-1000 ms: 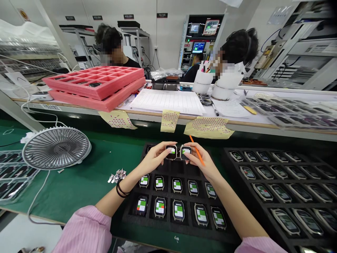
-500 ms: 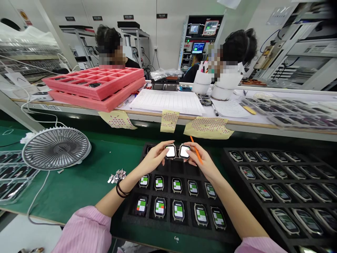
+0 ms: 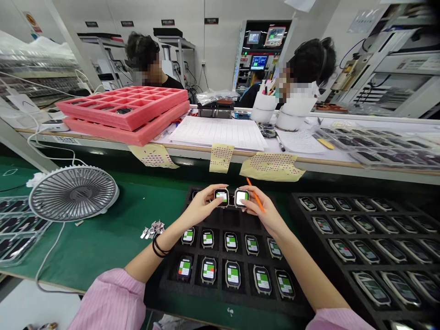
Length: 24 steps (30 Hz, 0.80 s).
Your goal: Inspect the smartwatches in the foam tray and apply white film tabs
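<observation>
The black foam tray (image 3: 220, 295) lies on the green desk (image 3: 130, 247). Above its far rows, the left hand (image 3: 203, 201) has its fingers closed around the left-hand watch (image 3: 221, 197), thumb on a screen of green and white blocks. The right hand (image 3: 264, 206) grips the right-hand watch (image 3: 242, 198), its thumb on a mostly white screen, with an orange stick (image 3: 255, 195) lying across the hand. Ten lit watches fill the tray's two near rows; two in the nearest row show a red-orange block among the green. Their lettering is too small to read. Left of the tray are small metallic pieces (image 3: 153, 229) and, farther left, a fan (image 3: 74, 193). Beyond it, yellow sheets with rows of reddish marks (image 3: 222, 158) hang from a shelf edge, below a ruled form (image 3: 218, 133), its writing illegible.
</observation>
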Each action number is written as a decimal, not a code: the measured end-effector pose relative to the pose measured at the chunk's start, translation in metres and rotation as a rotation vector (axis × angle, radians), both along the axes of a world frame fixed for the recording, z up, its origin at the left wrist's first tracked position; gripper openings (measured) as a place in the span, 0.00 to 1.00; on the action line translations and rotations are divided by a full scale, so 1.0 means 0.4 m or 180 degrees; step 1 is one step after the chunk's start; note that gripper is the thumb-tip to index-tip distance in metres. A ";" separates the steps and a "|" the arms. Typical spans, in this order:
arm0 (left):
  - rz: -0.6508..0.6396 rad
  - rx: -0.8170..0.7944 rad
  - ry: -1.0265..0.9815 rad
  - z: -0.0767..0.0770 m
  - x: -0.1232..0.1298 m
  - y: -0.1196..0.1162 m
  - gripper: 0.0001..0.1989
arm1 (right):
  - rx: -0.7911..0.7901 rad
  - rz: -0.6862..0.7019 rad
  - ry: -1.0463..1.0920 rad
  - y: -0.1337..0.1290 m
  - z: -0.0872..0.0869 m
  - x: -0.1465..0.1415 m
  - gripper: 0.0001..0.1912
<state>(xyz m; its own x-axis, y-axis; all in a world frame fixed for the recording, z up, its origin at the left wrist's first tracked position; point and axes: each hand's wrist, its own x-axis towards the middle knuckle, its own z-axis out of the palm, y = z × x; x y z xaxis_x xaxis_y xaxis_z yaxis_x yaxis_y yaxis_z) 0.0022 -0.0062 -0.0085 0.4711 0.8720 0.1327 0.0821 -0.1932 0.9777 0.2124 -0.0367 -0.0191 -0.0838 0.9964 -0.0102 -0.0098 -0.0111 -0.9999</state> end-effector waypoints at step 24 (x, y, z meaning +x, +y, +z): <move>0.0181 -0.0174 0.0184 -0.003 0.002 0.003 0.22 | -0.0057 -0.0347 -0.0099 0.011 -0.022 0.009 0.16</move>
